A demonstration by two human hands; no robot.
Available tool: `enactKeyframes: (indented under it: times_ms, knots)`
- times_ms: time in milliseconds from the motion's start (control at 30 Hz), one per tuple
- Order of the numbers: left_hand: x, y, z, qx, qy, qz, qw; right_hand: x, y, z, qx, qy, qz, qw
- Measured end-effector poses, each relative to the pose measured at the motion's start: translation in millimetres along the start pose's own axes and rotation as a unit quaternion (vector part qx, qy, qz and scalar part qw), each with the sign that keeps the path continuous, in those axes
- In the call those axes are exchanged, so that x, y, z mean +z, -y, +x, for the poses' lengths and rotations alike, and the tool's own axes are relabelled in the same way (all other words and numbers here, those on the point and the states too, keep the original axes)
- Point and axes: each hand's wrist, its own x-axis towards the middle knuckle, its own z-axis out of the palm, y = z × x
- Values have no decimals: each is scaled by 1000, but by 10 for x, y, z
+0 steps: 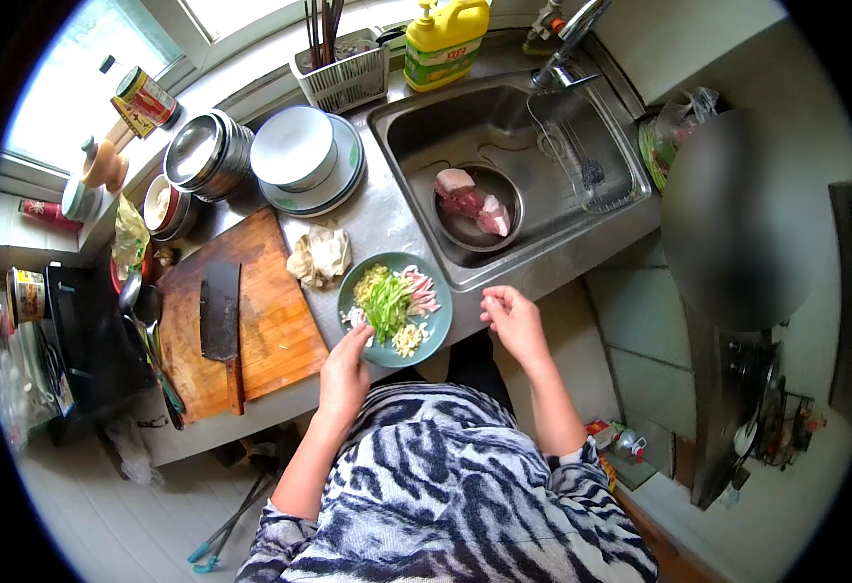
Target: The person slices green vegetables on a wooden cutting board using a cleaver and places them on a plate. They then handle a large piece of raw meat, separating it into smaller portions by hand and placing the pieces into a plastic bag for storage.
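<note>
A green-blue plate [348, 291] on the steel counter bears separate heaps of cut food: green strips [385, 307], pink-and-white strips [420, 290], pale chopped pieces [409, 339] and yellowish bits [371, 282]. At its near left rim, my left hand [344, 377] has its fingers together and closed on the edge. My right hand [511, 323] is off the plate's right side, in front of the sink, with fingers curled toward the thumb; anything between them is too small to make out. A cleaver [220, 316] lies on the wooden cutting board [280, 330] to the left.
Raw meat [465, 201] sits in a metal bowl [442, 225] inside the sink [397, 126]. Stacked plates [293, 151], metal bowls [197, 151] and a crumpled pale bag [320, 256] stand behind the board. A yellow detergent bottle [445, 44] is by the faucet [573, 44].
</note>
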Motion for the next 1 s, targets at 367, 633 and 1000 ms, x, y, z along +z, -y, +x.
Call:
enactKeyframes:
  times_ms: [367, 633, 1000]
  knots:
    - [389, -912, 313, -108, -177, 17, 978, -651, -575, 2353, -134, 31, -339, 931]
    - [1135, -1382, 528, -73, -120, 24, 990, -153, -1092, 3336, -10, 98, -426, 899]
    - [1366, -1431, 942, -84, -152, -84, 981, -425, -1027, 3517, 97, 303, -112, 941]
